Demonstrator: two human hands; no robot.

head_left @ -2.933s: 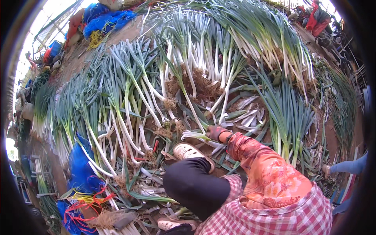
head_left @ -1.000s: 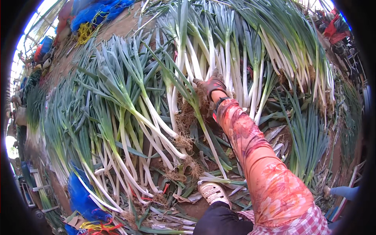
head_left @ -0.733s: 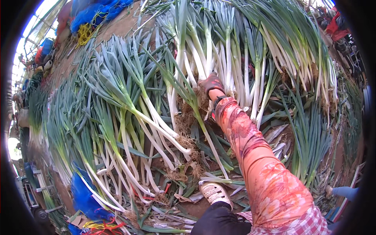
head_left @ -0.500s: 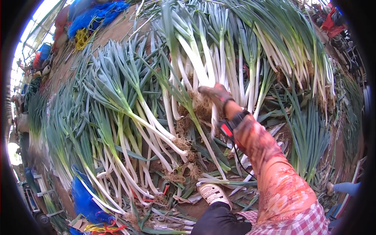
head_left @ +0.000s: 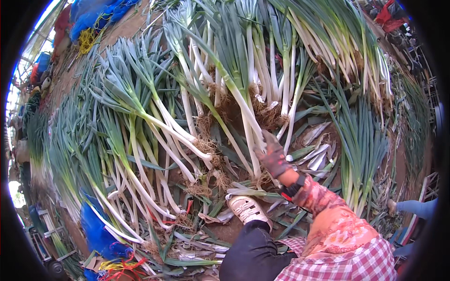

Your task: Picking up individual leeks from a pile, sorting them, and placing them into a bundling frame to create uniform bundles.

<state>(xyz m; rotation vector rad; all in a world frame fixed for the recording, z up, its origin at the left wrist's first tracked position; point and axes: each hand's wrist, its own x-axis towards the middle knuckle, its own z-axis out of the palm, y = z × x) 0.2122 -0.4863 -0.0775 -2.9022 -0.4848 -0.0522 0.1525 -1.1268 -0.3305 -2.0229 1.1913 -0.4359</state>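
Note:
My right hand [head_left: 273, 158], in a dark glove with bare wrist and patterned orange sleeve, is closed on the root end of a long green onion [head_left: 241, 102]. The onion's white stalk slants up and left into green leaves, and another white stalk runs down close beside it. My fingers partly hide the grip. Just beyond my hand, more green onions [head_left: 286, 77] lie with their brown roots toward me. To the left spreads a large heap of green onions [head_left: 161, 133], their roots also facing me. My left hand is out of the picture.
My shoe [head_left: 248, 208] stands on soil among peeled leaves. Pale trimmings [head_left: 319, 157] lie right of my hand. Further bundles of green onions [head_left: 358, 150] are at the right. A blue sheet [head_left: 97, 229] and coloured ties [head_left: 123, 270] lie at lower left; blue netting [head_left: 101, 18] is far left.
My right hand has come back toward me and slightly right, drawing the green onion out of the far pile. My view has shifted a little too.

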